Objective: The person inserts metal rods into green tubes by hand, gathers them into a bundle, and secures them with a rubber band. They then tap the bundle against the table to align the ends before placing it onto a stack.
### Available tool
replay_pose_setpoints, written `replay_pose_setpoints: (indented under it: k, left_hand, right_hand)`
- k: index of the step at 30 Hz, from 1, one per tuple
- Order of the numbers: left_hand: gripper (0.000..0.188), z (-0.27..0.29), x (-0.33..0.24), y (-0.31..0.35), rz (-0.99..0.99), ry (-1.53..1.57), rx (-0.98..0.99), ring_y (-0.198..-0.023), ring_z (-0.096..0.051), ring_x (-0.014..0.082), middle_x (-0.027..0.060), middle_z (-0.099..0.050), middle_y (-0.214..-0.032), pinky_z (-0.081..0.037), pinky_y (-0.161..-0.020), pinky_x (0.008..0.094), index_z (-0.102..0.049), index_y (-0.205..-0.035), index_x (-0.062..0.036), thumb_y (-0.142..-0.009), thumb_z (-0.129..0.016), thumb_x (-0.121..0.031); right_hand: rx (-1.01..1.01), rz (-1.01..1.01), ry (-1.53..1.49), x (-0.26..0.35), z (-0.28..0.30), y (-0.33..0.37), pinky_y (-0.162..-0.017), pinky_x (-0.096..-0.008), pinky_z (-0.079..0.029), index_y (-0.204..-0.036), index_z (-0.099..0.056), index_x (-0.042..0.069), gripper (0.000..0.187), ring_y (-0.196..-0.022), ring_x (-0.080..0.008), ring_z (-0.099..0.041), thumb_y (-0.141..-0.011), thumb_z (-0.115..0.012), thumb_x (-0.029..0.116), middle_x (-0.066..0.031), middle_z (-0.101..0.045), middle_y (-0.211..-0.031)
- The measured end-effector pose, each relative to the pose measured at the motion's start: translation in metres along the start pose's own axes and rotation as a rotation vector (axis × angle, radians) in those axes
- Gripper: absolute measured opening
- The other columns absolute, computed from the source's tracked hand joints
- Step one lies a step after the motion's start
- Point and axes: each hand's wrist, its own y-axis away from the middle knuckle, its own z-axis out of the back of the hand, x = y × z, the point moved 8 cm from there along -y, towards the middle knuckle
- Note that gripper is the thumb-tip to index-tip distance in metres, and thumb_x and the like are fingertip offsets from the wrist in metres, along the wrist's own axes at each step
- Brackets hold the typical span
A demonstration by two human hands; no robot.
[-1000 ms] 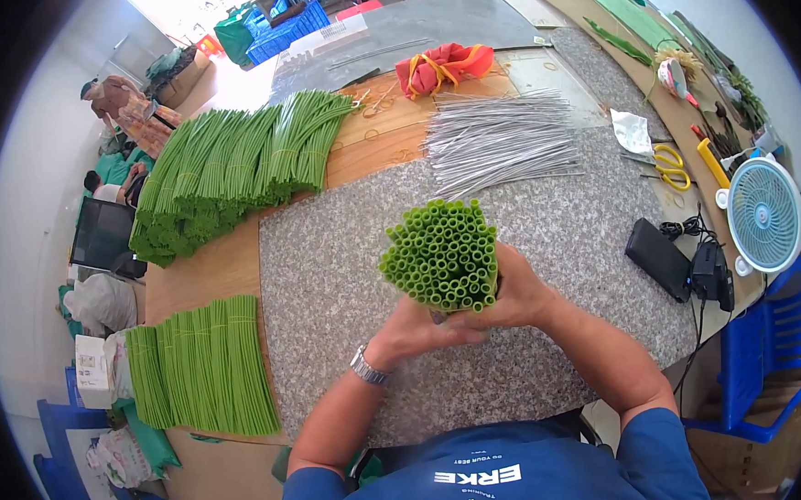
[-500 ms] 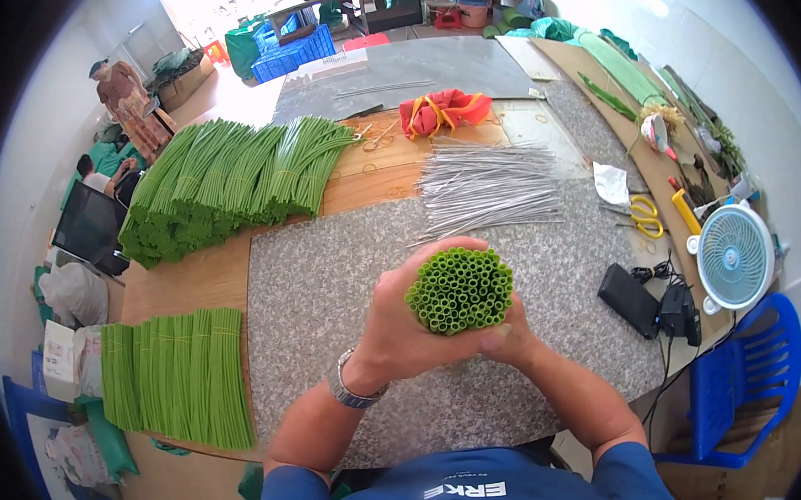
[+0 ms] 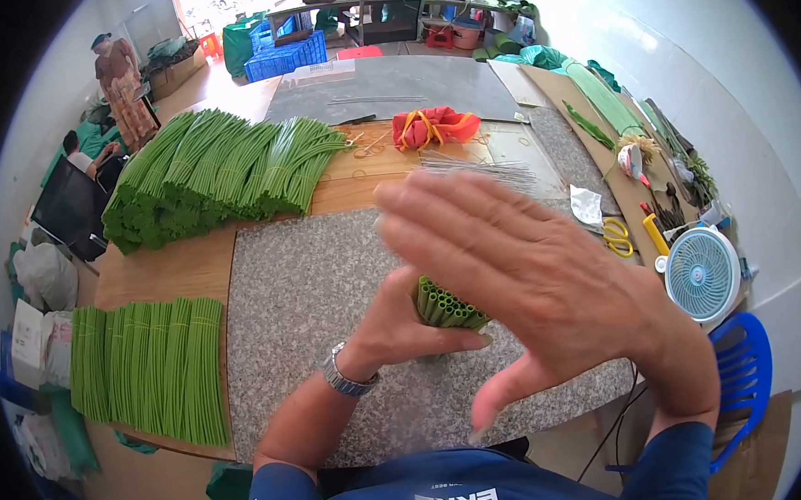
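Observation:
My left hand (image 3: 401, 325), with a metal watch on its wrist, is closed around a bundle of green plastic tubes (image 3: 443, 310) standing on end, open ends facing up. Raised over that bundle is my right hand (image 3: 531, 283), its palm flat and fingers stretched out, the thumb apart. It holds nothing and covers the far right part of the tube ends; whether it touches them I cannot tell. Both hands are over the speckled granite slab (image 3: 302, 297). Behind the right hand lies a spread of thin grey metal wires (image 3: 483, 167), partly hidden.
Large piles of green tubes (image 3: 217, 174) and shorter bundles (image 3: 151, 371) lie on the left. A red-orange cloth bundle (image 3: 431, 127) sits farther back. Yellow-handled scissors (image 3: 617, 237), a white paper (image 3: 587, 206) and a small fan (image 3: 703, 273) are at right. A blue chair (image 3: 742, 357) stands beside the table.
My right hand has let go of the bundle and risen over its top, palm flat. My left hand keeps its grip. The view has shifted slightly.

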Motion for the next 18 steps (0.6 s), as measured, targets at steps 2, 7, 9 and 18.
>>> replay_pose_setpoints:
  k: [2,7,9,18]
  left_hand:
    - [0.091,-0.002,-0.008,0.002,-0.172,-0.349,0.121,-0.131,-0.063,0.0202,0.0138,-0.069,-0.14,-0.053,-0.11,0.0394,-0.055,-0.15,0.0046,-0.073,-0.1,-0.015]
    - [0.091,0.005,0.013,0.01,0.04,-0.057,0.057,-0.133,-0.061,0.0212,0.0146,-0.068,-0.141,-0.052,-0.112,0.0408,-0.055,-0.15,0.0043,-0.074,-0.1,-0.017]
    - [0.089,0.006,0.001,0.013,-0.063,-0.107,0.057,-0.128,-0.065,0.0199,0.0134,-0.071,-0.136,-0.054,-0.11,0.0392,-0.056,-0.148,0.0046,-0.073,-0.1,-0.016]
    - [0.089,0.013,0.034,0.023,0.202,0.006,0.024,-0.121,-0.068,0.016,0.0111,-0.073,-0.132,-0.055,-0.107,0.036,-0.059,-0.145,0.0021,-0.069,-0.103,-0.016]
  right_hand:
    - [0.159,0.014,-0.004,0.0,-0.039,-0.002,-0.134,-0.0504,-0.022,-0.167,-0.031,-0.006,0.136,-0.163,-0.0394,-0.029,-0.076,-0.059,0.092,-0.0276,-0.033,-0.172]
    - [-0.005,-0.018,-0.204,0.0,-0.012,-0.003,-0.133,-0.0516,-0.026,-0.165,-0.032,-0.008,0.134,-0.16,-0.0404,-0.036,-0.076,-0.064,0.087,-0.0276,-0.037,-0.17]
    - [0.082,0.049,0.019,0.003,-0.039,-0.002,-0.13,-0.054,-0.03,-0.165,-0.036,-0.006,0.134,-0.159,-0.0407,-0.038,-0.076,-0.062,0.091,-0.0282,-0.039,-0.17]
    - [-0.182,0.037,-0.017,-0.008,-0.003,0.006,-0.127,-0.0528,-0.036,-0.164,-0.037,-0.006,0.129,-0.152,-0.0417,-0.048,-0.076,-0.075,0.081,-0.027,-0.051,-0.161]
